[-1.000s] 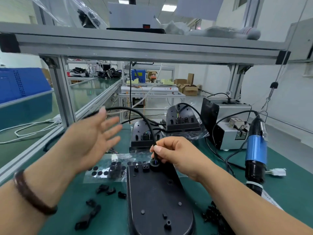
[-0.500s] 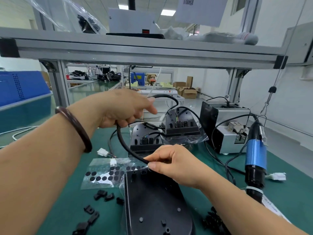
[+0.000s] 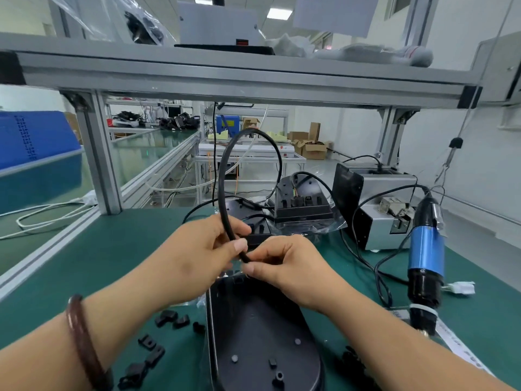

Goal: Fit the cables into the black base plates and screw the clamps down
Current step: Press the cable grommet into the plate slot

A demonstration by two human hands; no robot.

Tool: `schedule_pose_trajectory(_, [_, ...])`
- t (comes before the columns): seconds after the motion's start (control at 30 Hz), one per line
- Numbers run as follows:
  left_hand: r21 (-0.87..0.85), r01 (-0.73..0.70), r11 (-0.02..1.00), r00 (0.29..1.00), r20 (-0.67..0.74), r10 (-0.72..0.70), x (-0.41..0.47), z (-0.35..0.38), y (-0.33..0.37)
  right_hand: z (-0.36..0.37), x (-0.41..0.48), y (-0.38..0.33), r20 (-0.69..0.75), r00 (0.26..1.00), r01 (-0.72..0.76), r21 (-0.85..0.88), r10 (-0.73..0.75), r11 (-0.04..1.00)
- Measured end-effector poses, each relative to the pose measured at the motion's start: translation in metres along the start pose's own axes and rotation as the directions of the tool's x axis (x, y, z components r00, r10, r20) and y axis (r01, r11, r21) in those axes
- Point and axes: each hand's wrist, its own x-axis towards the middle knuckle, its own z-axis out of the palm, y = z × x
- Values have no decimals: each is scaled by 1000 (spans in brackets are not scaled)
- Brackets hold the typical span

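A black base plate (image 3: 262,331) lies flat on the green mat in front of me. A black cable (image 3: 225,179) loops up above it. My left hand (image 3: 197,255) grips the cable between thumb and fingers just above the plate's far end. My right hand (image 3: 284,266) pinches the cable's lower end right beside the left hand, over the plate's far edge. Small black clamps (image 3: 169,320) lie scattered on the mat left of the plate. What sits under my fingers at the plate's edge is hidden.
Two more black base plates (image 3: 301,204) with cables stand behind in clear wrap. A blue electric screwdriver (image 3: 425,258) hangs at the right, with a grey machine (image 3: 377,215) behind it. More small black parts (image 3: 352,362) lie right of the plate. An aluminium shelf frame (image 3: 239,77) spans overhead.
My left hand came down from the raised cable loop to meet the right hand above the plate's far end. The cable loop now stands taller and narrower.
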Motion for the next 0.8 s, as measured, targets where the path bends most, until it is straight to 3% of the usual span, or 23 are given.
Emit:
schedule_pose_trajectory(0.1, [-27,36,999,998,45,-35,8,-5,-1,-6,-1,1,56,998,18,-75,-14,997])
schedule_pose_trajectory(0.2, [-191,145,971,987,99,-128,7,-7,-9,-10,-4,1,102,994,-19,-42,23,999])
schedule_pose_trajectory(0.43, [-374,296,879,955,139,-263,-8,-2,-23,-12,-5,1,171,985,9,-16,-6,1000])
schedule_pose_trajectory(0.6, [-498,288,818,957,117,-265,-18,3,-25,-7,-6,2,93,993,85,-154,-72,984])
schedule_pose_trajectory(0.7, [-425,281,861,960,120,-254,-23,3,-25,-5,-7,1,57,994,102,-184,-93,978])
schedule_pose_trajectory(0.73, [-334,275,902,959,155,-235,-23,-4,-25,-5,-7,0,64,992,115,-186,-105,976])
schedule_pose_trajectory(0.8, [22,218,976,954,204,-218,-21,-30,-29,-7,-8,0,84,990,125,-208,-109,970])
